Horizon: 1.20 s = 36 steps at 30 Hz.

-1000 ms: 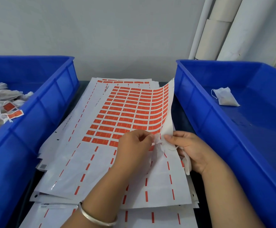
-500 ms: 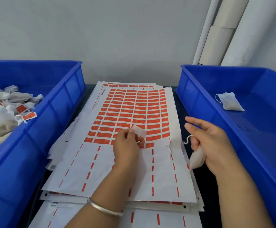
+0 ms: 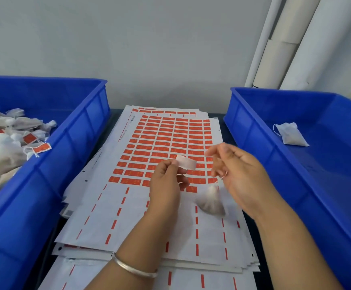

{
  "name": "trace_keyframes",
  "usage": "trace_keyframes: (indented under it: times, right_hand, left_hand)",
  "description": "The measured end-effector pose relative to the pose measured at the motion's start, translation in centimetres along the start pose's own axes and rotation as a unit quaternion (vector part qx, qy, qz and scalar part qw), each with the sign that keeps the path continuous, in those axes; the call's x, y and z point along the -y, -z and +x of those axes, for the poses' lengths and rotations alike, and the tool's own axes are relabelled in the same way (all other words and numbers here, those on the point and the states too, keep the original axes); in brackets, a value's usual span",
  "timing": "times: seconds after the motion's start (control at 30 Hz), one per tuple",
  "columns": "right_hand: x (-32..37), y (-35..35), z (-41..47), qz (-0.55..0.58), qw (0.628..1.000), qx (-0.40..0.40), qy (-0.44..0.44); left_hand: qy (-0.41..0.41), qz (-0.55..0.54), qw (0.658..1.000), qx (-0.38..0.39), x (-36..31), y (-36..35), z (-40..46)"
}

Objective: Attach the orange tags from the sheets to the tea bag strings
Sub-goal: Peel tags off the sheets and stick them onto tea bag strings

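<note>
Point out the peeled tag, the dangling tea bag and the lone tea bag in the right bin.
peeled tag [image 3: 186, 163], head view, its pale middle.
dangling tea bag [image 3: 211, 203], head view, blurred pouch.
lone tea bag [image 3: 291, 135], head view, pouch centre.

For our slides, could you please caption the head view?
Left hand pinches a peeled tag; right hand dangles a tea bag.

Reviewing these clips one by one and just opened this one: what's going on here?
A person is tagging tea bags at a table. The left hand pinches a peeled tag, its pale side toward the camera, above the sheet of orange tags. The right hand dangles a tea bag by its string, blurred. The tag is not yet on the string. The left blue bin holds tagged bags; the right blue bin holds one untagged tea bag.
</note>
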State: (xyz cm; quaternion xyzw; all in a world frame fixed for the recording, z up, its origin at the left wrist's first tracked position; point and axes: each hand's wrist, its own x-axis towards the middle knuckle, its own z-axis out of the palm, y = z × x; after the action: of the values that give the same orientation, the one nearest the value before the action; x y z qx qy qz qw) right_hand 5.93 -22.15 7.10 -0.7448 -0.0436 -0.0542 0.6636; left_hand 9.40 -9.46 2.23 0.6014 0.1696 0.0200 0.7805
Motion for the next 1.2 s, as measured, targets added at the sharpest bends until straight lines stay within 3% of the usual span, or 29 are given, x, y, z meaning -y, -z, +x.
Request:
trace_keyframes:
  times: [0.1,0.23,0.47,0.6,0.83,1.0,1.2]
  right_hand:
    - [-0.7,-1.1,0.1,0.017,0.999,0.004,-0.035]
    - [-0.8,-0.2,0.2,0.187,0.98,0.046,-0.043]
    - [-1.4,1.2,-0.2,0.06,0.996,0.026,0.068]
    - [-1.4,1.2,-0.2,0.011,0.997,0.017,0.081]
    - [-0.4,1.2,-0.7,-0.008,0.989,-0.009,0.147]
    - [0.2,0.8,-0.9,-0.019,0.984,0.025,0.174]
    - [0.2,0.4,-0.9,0.015,0.984,-0.011,0.175]
  left_hand:
    - [-0.013,-0.025,0.999,0.033,-0.4,0.0,-0.4]
    - [-0.032,-0.023,0.997,0.073,-0.7,-0.2,-0.9]
    - [-0.165,0.047,0.961,0.217,-0.2,-0.4,-3.9]
    - [-0.158,0.032,0.966,0.202,0.1,-0.4,-4.1]
    - [-0.075,-0.035,0.986,0.143,-0.5,-0.6,-3.4]
    - [-0.027,-0.1,0.98,0.169,-1.2,-0.7,-3.6]
    - [-0.036,-0.04,0.984,0.171,-1.3,-0.6,-4.1]
